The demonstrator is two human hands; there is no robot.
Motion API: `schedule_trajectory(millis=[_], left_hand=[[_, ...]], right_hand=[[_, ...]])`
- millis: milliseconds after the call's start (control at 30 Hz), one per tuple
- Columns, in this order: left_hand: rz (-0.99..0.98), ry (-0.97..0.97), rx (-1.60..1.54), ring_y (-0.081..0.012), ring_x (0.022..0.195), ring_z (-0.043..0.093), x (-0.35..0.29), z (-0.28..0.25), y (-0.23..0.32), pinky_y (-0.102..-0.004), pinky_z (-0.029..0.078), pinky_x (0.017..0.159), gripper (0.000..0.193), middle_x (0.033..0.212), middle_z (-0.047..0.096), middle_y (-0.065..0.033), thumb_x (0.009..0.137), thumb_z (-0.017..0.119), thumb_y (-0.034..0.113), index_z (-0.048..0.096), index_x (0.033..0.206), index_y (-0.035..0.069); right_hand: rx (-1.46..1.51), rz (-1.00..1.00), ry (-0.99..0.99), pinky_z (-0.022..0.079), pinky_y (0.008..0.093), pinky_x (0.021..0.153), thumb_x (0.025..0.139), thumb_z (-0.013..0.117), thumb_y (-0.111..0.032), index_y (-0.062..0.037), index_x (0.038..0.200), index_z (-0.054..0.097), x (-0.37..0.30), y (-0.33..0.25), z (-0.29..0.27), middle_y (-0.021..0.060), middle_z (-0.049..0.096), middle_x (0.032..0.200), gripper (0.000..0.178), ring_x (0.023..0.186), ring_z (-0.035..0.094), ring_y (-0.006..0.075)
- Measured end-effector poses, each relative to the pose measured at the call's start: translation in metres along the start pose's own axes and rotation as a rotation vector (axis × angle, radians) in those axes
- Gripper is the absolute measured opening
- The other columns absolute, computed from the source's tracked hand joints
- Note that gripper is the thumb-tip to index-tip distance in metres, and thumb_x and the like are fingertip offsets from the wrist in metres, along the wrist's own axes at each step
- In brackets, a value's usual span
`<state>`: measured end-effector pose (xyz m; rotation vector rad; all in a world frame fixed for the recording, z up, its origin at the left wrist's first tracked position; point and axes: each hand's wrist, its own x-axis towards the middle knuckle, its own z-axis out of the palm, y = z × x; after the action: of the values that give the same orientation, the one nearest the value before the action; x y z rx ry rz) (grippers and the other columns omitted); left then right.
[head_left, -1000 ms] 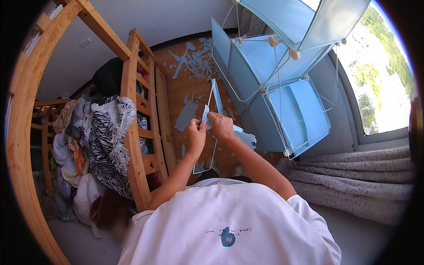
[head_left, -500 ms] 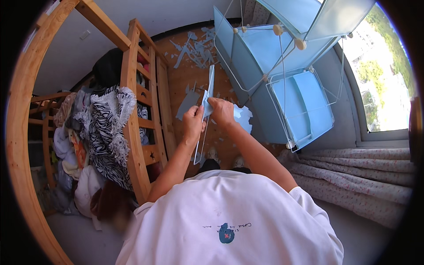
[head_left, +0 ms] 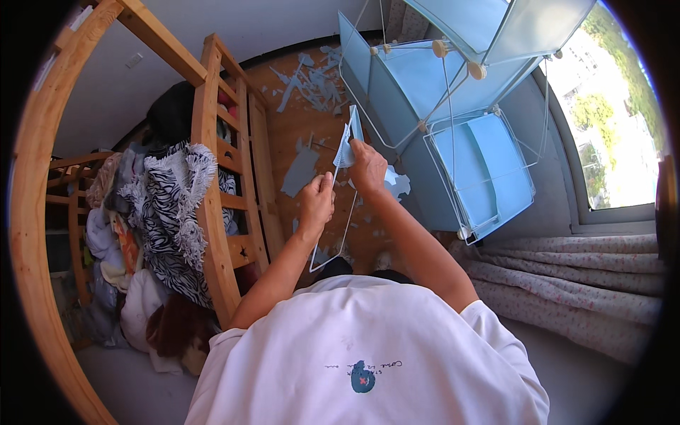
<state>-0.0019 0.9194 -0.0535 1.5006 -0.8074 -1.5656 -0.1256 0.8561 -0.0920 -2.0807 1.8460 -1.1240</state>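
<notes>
My left hand (head_left: 316,204) is closed round one side of a thin white wire frame (head_left: 348,228), held at a slant over the floor. Light blue plastic sheeting (head_left: 343,153) still clings to the frame's far end, its edge ragged. Just beyond the left, my right hand (head_left: 367,168) pinches that sheeting beside the wire. The near part of the frame is bare and reaches back towards my shirt. My fingertips on the sheet are partly hidden by the hand itself.
Torn blue scraps (head_left: 312,88) litter the wooden floor (head_left: 283,134). On the right stands a blue panel rack (head_left: 418,92) with wire edges and round connectors, near a window (head_left: 613,127) and a patterned curtain (head_left: 567,276). A wooden bunk bed (head_left: 207,142) piled with clothes (head_left: 170,191) borders the left.
The frame has turned, so its bare near end shows wider. My right hand has shifted right and slightly away, and my left hand slightly nearer, leaving them farther apart.
</notes>
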Motion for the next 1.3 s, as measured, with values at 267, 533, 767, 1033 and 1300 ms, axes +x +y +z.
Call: schedule_trajectory(millis=[267,533,767,1033,1300], left_hand=[[0.783,0.401,0.728,-0.0077,0.038,0.042,0.047,-0.006,-0.007,-0.0228,0.032,0.036,0.031,0.059,0.050,-0.0005,0.090,0.051,0.032,0.054,0.079,0.003],[0.462,0.240,0.431,-0.0224,0.058,0.056,0.034,-0.004,0.011,-0.0337,0.042,0.053,0.021,0.064,0.057,-0.0120,0.086,0.057,0.021,0.055,0.081,0.000],[0.612,0.247,0.398,-0.0160,0.056,0.054,0.045,-0.011,0.001,-0.0317,0.043,0.052,0.018,0.065,0.056,-0.0077,0.087,0.056,0.016,0.054,0.079,0.000],[0.419,0.165,0.315,-0.0092,0.050,0.050,0.023,-0.009,0.014,-0.0244,0.038,0.040,0.018,0.066,0.054,-0.0030,0.088,0.054,0.017,0.054,0.079,0.002],[0.579,0.155,0.444,-0.0186,0.060,0.054,0.024,0.000,0.015,-0.0327,0.043,0.057,0.025,0.062,0.055,-0.0101,0.088,0.054,0.024,0.054,0.082,-0.001]], right_hand=[[0.031,-0.147,-0.054,0.043,0.0374,0.061,0.062,0.062,-0.006,-0.0077,0.077,0.045,-0.023,-0.031,-0.002,0.0075,0.052,0.073,0.023,0.074,0.055,0.0276],[0.106,-0.054,-0.135,0.044,0.0420,0.061,0.060,0.060,0.000,-0.0057,0.080,0.044,-0.025,-0.034,-0.012,0.0093,0.052,0.077,0.026,0.079,0.054,0.0312],[0.132,-0.079,-0.167,0.045,0.0429,0.064,0.060,0.067,-0.009,-0.0051,0.085,0.046,-0.025,-0.040,-0.021,0.0100,0.053,0.082,0.033,0.081,0.054,0.0314],[0.910,0.228,-0.617,0.028,0.0331,0.102,0.070,0.071,-0.028,-0.0019,0.136,0.028,-0.017,-0.011,-0.043,0.0219,0.028,0.140,0.083,0.133,0.023,0.0272],[0.881,0.317,-0.449,0.041,0.0277,0.060,0.084,0.061,-0.032,0.0011,0.083,0.056,0.004,-0.017,-0.035,0.0041,0.056,0.072,0.033,0.069,0.046,0.0088]])
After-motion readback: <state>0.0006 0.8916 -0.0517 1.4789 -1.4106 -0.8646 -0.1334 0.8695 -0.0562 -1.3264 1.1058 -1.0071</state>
